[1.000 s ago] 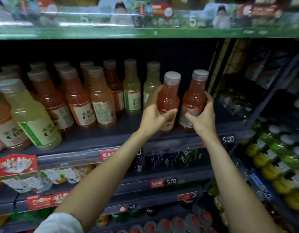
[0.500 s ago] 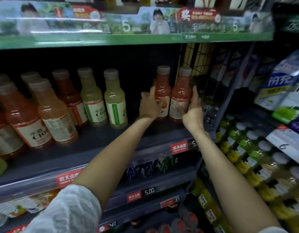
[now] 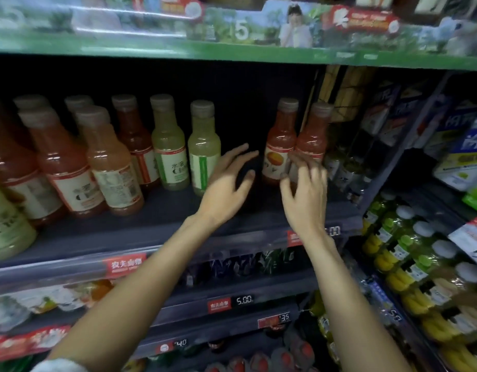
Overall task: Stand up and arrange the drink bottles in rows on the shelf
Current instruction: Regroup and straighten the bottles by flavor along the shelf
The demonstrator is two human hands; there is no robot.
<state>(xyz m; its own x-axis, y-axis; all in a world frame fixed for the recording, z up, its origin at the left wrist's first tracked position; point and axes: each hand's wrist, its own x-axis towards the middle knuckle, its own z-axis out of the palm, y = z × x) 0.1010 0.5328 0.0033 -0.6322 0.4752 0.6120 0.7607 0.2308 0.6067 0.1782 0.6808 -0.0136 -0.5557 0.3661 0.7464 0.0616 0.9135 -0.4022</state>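
Hands both loose, gripping nothing: left hand [image 3: 229, 181] spread beside two red bottles [image 3: 279, 146] upright at shelf [image 3: 156, 226] back-right; right hand [image 3: 307, 194] brushing them. Next I'd reach for another bottle.

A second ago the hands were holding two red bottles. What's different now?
Both hands have let go. The left hand has drawn back, open, off the left red plastic juice bottle. The right hand has opened too and hovers just before the right red plastic juice bottle. The two bottles stand upright together, pushed deep on the dark shelf. The pale green bottles stayed put.
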